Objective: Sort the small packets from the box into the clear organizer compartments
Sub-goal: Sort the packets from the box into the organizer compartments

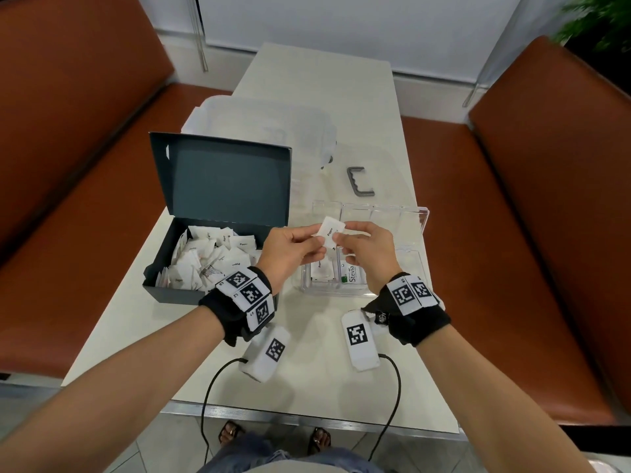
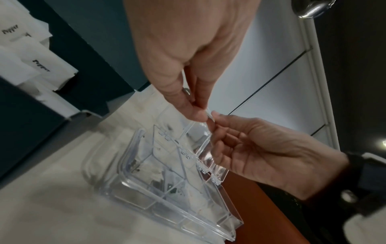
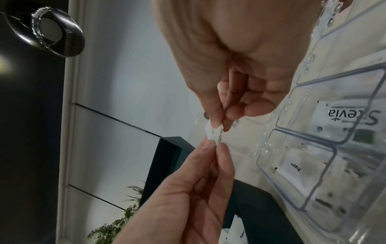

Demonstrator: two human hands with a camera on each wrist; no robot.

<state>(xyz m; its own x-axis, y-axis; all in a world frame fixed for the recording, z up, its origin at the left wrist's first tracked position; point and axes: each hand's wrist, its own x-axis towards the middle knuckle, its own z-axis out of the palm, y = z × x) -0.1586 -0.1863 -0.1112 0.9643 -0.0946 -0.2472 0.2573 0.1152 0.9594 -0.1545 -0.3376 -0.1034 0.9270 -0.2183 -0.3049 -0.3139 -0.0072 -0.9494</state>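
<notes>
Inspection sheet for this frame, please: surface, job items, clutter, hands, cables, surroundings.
Surface: pale table, bare at its far end.
Job's things: dark box, lid up, full of white packets; clear organizer, Stevia packet inside; pepper packet held above it.
Clutter: grey bracket; translucent container; two tagged white blocks.
Hands: left hand and right hand both pinch the pepper packet.
Cables: black cables run off the near edge.
Surroundings: brown benches, a plant.
</notes>
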